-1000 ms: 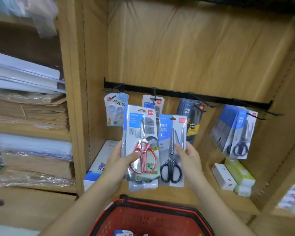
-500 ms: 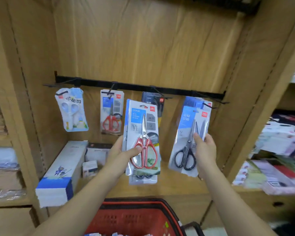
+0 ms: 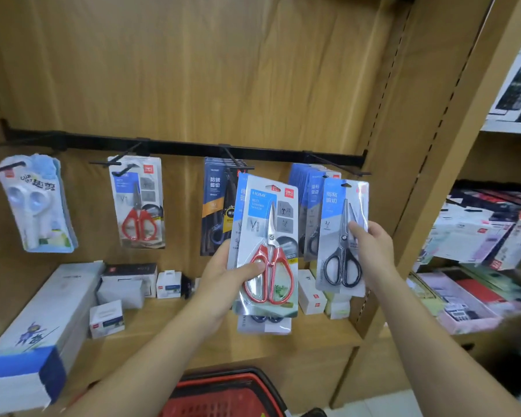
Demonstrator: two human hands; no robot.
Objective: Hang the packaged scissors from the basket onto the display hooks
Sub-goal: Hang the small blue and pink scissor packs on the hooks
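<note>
R hand (image 3: 373, 254) moved black scissors pkg (image 3: 342, 236) rightward, up near rightmost hook (image 3: 337, 164)

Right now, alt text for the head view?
A person's right hand holds a black-handled scissors pack just below the rightmost hook of a black rail, not yet hung. The left hand grips a red-handled scissors pack with more packs behind it; a red basket sits below.

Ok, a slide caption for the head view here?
Left hand grips a stack of scissors packs; right hand holds a black-handled pack by the rightmost hook.
</note>
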